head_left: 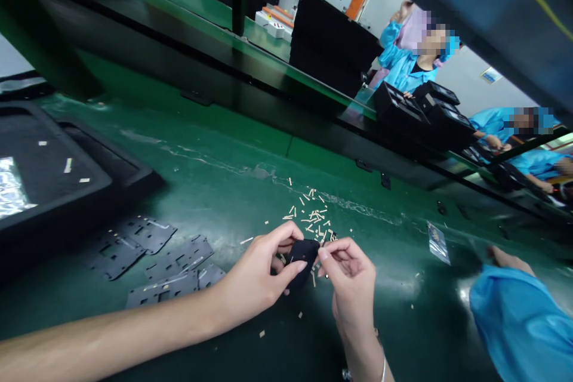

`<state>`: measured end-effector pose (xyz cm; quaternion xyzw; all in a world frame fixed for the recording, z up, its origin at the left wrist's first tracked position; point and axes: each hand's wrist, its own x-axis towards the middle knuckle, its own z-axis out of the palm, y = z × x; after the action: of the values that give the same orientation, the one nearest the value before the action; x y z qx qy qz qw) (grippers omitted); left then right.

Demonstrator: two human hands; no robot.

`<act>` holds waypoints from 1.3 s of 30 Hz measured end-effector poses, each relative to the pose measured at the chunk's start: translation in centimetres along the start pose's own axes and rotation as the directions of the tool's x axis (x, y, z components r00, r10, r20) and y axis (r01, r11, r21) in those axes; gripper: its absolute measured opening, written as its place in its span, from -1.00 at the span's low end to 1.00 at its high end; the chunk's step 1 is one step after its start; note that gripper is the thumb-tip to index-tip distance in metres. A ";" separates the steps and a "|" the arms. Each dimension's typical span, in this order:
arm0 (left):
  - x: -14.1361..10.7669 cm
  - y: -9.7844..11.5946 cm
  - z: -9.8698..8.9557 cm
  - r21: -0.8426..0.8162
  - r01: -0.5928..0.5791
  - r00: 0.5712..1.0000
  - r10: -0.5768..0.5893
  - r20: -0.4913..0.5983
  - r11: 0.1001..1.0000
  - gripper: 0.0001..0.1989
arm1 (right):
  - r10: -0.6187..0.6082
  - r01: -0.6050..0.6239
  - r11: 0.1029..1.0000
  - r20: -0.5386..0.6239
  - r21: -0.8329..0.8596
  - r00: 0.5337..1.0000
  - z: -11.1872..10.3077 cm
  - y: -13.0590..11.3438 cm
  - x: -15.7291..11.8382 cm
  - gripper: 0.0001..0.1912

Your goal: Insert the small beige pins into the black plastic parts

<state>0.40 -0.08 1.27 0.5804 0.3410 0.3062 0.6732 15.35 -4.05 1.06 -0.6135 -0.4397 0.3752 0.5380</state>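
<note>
Your left hand [265, 268] has the black plate [305, 249] pinched; can't tell if your right hand [353, 265] grips its edge. Keep it steady.

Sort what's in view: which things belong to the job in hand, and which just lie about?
Likely job: black part, held in left hand; right hand at its edge.
Seemingly lying about: pale strips, gray plates, clear packet, black tray.
</note>
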 end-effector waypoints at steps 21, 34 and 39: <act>0.6 -0.3 -0.4 -0.334 0.078 0.991 -0.036 0.130 0.939 -0.79 | 0.111 -0.165 0.972 0.294 0.166 0.949 -1.2 -0.7 1.2 -0.80; 0.3 -0.3 -0.7 0.261 -0.116 0.989 0.135 -0.056 0.958 -0.51 | -0.076 0.074 0.997 0.160 0.016 0.984 -0.6 -0.7 -0.1 -0.84; -0.1 -0.4 -0.6 0.422 -0.216 0.972 0.233 0.012 0.880 -0.50 | -0.099 0.093 0.995 0.206 0.038 0.974 -0.4 -0.4 -0.4 -0.91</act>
<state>-0.19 0.12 0.88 0.7411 0.3425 0.3129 0.4854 15.55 -4.52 1.53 -0.5417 -0.5172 0.4168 0.5151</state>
